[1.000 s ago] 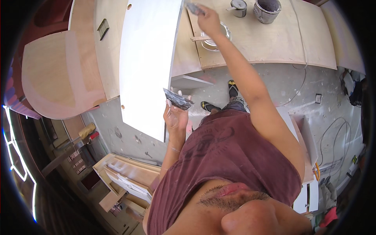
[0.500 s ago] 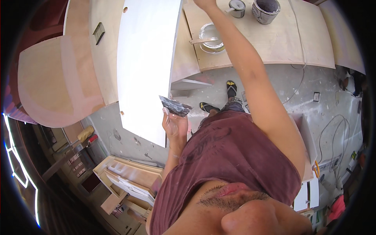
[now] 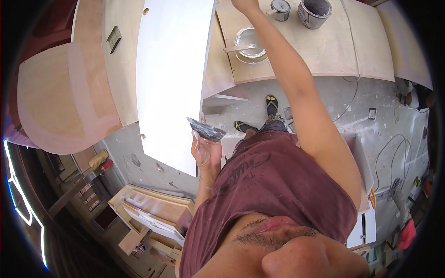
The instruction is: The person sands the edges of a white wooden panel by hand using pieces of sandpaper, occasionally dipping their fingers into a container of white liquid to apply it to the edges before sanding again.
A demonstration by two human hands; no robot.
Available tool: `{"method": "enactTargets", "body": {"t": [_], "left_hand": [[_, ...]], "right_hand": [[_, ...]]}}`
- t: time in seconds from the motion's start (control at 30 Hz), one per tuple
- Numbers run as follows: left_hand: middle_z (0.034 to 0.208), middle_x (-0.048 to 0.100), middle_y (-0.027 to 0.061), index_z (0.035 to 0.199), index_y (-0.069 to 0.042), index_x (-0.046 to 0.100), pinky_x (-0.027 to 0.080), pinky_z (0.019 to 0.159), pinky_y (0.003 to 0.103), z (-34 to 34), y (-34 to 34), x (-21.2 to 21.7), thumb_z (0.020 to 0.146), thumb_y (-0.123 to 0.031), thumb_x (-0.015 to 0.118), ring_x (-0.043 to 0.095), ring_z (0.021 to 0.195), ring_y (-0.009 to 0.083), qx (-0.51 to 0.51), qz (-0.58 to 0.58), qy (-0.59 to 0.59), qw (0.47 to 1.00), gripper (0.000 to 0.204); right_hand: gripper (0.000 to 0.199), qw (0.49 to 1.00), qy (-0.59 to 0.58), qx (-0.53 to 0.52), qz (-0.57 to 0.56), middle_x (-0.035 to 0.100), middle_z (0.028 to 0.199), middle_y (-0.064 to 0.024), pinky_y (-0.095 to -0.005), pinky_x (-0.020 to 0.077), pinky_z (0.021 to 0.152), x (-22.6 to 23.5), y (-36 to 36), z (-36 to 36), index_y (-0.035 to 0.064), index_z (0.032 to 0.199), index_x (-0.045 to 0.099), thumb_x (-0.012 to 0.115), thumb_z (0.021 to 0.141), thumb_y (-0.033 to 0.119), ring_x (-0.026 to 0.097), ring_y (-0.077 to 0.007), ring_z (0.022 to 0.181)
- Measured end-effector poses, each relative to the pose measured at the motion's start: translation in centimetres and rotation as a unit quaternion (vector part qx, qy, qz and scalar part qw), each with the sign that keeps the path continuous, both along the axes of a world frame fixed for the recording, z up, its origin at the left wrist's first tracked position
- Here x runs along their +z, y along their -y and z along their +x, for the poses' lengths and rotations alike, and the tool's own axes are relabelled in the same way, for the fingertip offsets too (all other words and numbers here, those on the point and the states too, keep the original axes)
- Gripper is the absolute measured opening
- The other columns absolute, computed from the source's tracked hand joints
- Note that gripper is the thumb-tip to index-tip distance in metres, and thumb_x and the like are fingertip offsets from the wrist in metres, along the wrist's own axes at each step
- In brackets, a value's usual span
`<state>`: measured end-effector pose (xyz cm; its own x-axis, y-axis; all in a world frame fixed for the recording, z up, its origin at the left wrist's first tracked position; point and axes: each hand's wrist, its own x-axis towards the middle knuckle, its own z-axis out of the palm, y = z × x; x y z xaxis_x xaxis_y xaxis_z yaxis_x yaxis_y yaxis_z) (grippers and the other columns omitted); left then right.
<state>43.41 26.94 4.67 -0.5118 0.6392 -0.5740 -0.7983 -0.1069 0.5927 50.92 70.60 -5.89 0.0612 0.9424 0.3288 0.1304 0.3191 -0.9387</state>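
My left hand (image 3: 207, 150) is closed around a flat putty scraper (image 3: 207, 129), whose wide grey blade is smeared with dark and pale paste. Whitish residue coats the fingers and thumb. This hand is beside the right edge of a long white board (image 3: 171, 83). My right arm stretches far forward, and my right hand (image 3: 245, 5) is cut off by the top of the picture, its fingers out of sight. Right of the board, an open tub of white paste (image 3: 250, 41) has a wooden stick (image 3: 238, 48) lying across its rim.
A small tin (image 3: 280, 10) and a larger used bucket (image 3: 314, 13) stand on the plywood surface (image 3: 333, 51), with a cable (image 3: 352, 37) running over it. Stacked wooden panels (image 3: 153, 211) sit lower left. Speckled concrete floor (image 3: 324, 102) lies under my sandalled feet.
The left hand and scraper have dropped slightly, and the blade is tilted a little differently. My right arm stays stretched forward. The whole view has shifted a little.
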Motion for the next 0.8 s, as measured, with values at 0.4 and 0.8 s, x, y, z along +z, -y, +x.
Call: {"method": "enactTargets", "body": {"t": [0.4, 0.8], "left_hand": [[0.147, 0.041, 0.0173, 0.133, -0.006, 0.048, 0.05, 0.082, 0.035, -0.6, 0.4, 0.0, 0.098, -0.025, 0.049, 0.062, 0.093, 0.022, 0.016, -0.005, 0.014, 1.0, 0.04], [0.145, 0.043, 0.0199, 0.13, -0.005, 0.05, 0.049, 0.083, 0.035, 0.4, -0.6, 0.2, 0.097, -0.02, 0.049, 0.061, 0.095, 0.0207, 0.019, -0.01, -0.014, 1.0, 0.036]], "right_hand": [[0.038, 1.0, -0.003, -0.006, 0.012, 0.064, 0.109, -0.0264, -0.0427, 0.0485, 0.092, -0.8, 1.4, -1.5, 0.0037, 0.117, 0.065, 0.047, 0.083, 0.002, 0.06, -0.041, 0.108], [0.038, 1.0, -0.006, -0.023, -0.003, 0.067, 0.103, -0.0234, -0.0401, 0.0505, 0.086, -0.1, 2.6, 1.6, 0.0081, 0.12, 0.064, 0.048, 0.085, 0.004, 0.064, -0.0374, 0.097]]}}
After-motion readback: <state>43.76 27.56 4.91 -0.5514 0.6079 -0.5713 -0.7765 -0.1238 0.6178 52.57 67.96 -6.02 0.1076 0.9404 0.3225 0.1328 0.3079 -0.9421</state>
